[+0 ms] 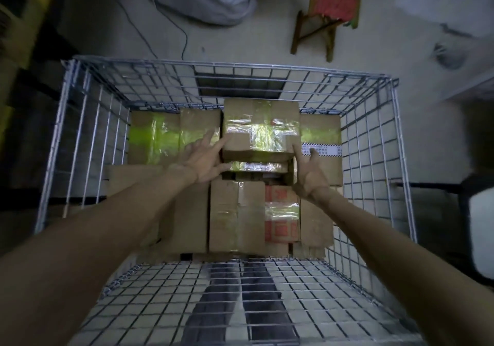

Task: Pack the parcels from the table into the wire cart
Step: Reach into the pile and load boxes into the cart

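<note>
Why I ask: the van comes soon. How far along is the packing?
Done: boxes cover the cart floor. In hand: the left hand and right hand sit at the sides of a taped box on top, fingers straight. Left: cannot tell, the table is out of view; the cart has room above.

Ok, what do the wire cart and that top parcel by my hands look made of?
Wire cart: apparently bare silvery metal, thin rods crossing in a grid. Top parcel: matte brown cardboard, wrapped in glossy clear tape that catches glare.
</note>
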### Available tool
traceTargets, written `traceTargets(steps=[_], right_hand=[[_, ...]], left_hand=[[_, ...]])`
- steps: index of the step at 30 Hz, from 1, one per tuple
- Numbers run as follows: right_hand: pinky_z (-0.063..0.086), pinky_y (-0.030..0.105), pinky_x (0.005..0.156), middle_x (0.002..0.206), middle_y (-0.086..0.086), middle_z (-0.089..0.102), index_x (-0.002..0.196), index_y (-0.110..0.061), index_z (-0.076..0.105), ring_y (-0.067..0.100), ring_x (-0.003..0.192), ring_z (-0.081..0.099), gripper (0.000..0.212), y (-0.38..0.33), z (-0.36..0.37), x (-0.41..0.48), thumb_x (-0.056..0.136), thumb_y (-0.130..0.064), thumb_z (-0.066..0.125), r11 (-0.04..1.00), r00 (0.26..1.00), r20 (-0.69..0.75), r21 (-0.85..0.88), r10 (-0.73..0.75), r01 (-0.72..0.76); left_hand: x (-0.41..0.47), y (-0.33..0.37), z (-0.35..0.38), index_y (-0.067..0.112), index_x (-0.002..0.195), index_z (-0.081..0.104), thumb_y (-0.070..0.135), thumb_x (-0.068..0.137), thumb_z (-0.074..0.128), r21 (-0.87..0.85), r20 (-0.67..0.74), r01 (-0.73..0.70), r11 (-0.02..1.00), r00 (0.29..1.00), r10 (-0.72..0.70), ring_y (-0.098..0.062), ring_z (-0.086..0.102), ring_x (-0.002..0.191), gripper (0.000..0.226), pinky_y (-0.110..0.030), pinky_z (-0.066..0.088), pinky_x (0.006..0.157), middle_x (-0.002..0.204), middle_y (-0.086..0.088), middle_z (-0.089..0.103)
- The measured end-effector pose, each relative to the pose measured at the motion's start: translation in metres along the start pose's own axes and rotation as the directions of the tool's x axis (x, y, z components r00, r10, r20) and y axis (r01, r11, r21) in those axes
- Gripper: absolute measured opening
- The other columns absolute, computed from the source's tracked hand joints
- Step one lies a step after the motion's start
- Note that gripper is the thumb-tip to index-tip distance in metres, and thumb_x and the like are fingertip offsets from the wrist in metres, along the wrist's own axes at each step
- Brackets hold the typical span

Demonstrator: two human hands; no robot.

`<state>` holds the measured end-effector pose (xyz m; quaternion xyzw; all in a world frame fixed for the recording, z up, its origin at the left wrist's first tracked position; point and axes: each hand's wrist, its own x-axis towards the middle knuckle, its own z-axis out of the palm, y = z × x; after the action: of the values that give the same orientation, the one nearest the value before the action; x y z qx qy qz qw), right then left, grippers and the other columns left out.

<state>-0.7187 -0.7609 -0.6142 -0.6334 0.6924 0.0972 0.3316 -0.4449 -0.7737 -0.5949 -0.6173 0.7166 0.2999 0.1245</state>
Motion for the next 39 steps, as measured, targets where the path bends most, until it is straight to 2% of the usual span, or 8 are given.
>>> traceTargets(steps=[6,11,13,16,21,25,29,39], right_hand=[[0.040,0.040,0.111,0.161,0.019,0.002,0.158,-0.026,0.004,0.038,0.136,0.037,0.107,-0.039,-0.066,-0.099,0.080,-0.012,0.077,1.000,0.999,-0.036,0.001,-0.014,0.014],[0.031,0.033,0.110,0.160,0.015,0.013,0.159,-0.025,0.003,0.030,0.132,0.039,0.095,-0.073,-0.109,-0.158,0.090,-0.015,0.068,0.993,0.999,-0.016,0.103,-0.051,0.052],[0.036,0.042,0.109,0.159,0.017,0.013,0.158,-0.031,0.005,0.038,0.139,0.033,0.099,-0.090,-0.123,-0.176,0.087,-0.014,0.071,0.994,0.998,-0.024,0.092,-0.061,0.063],[0.042,0.038,0.106,0.161,0.017,0.010,0.157,-0.037,0.005,0.040,0.141,0.032,0.104,-0.110,-0.147,-0.194,0.083,-0.015,0.076,0.986,0.991,-0.051,0.100,-0.128,0.132],[0.041,0.042,0.110,0.157,0.019,0.017,0.157,-0.029,0.010,0.038,0.136,0.038,0.097,-0.124,-0.183,-0.214,0.083,-0.013,0.071,0.974,0.972,-0.080,-0.060,-0.222,0.218],[0.036,0.039,0.112,0.154,0.019,0.030,0.156,-0.018,0.023,0.036,0.138,0.038,0.081,-0.138,-0.209,-0.225,0.090,-0.034,0.067,0.929,0.943,-0.058,-0.203,-0.327,0.310],[0.042,0.040,0.107,0.144,0.016,0.047,0.153,-0.020,0.031,0.033,0.127,0.049,0.070,-0.164,-0.229,-0.244,0.093,-0.040,0.062,0.855,0.873,-0.054,-0.244,-0.484,0.459],[0.038,0.042,0.107,0.148,0.016,0.041,0.153,-0.016,0.028,0.034,0.133,0.042,0.070,-0.272,-0.227,-0.321,0.096,-0.046,0.054,0.548,0.614,0.041,-0.405,-0.788,0.732]], left_hand=[[-0.084,0.022,-0.065,0.033,0.157,0.009,0.055,0.099,0.044,-0.016,-0.059,-0.019,1.000,0.998,0.018,-0.037,0.016,0.149,0.072,-0.051,0.016,0.120,0.163,-0.016,0.009],[-0.143,0.042,-0.102,0.037,0.156,0.012,0.056,0.098,0.045,-0.270,-0.202,0.005,0.963,0.978,-0.061,-0.032,0.005,0.152,0.070,-0.059,0.014,0.120,0.165,-0.007,0.003],[-0.169,0.046,-0.116,0.039,0.155,0.012,0.056,0.097,0.044,-0.305,-0.220,0.013,0.952,0.972,-0.084,-0.034,0.011,0.151,0.069,-0.061,0.020,0.118,0.165,-0.008,0.004],[-0.203,0.045,-0.139,0.037,0.156,0.012,0.056,0.098,0.044,-0.258,-0.254,0.040,0.965,0.961,-0.107,-0.036,0.020,0.148,0.069,-0.058,0.019,0.119,0.164,-0.011,0.006],[-0.247,0.043,-0.173,0.034,0.157,0.012,0.054,0.098,0.045,-0.247,-0.352,0.091,0.965,0.919,-0.176,-0.034,0.019,0.149,0.071,-0.057,0.018,0.120,0.165,-0.011,0.005],[-0.286,0.043,-0.189,0.028,0.158,0.012,0.056,0.098,0.044,-0.217,-0.423,0.155,0.964,0.875,-0.236,-0.033,0.016,0.150,0.074,-0.055,0.015,0.121,0.165,-0.011,0.006],[-0.338,0.050,-0.195,0.026,0.158,0.012,0.057,0.097,0.046,-0.261,-0.451,0.244,0.934,0.825,-0.342,-0.032,0.013,0.150,0.076,-0.053,0.014,0.121,0.165,-0.011,0.005],[-0.496,0.027,-0.189,0.025,0.155,0.024,0.067,0.093,0.042,-0.340,-0.518,0.511,0.789,0.599,-0.611,-0.031,0.016,0.150,0.077,-0.046,0.018,0.121,0.164,-0.011,0.012]])
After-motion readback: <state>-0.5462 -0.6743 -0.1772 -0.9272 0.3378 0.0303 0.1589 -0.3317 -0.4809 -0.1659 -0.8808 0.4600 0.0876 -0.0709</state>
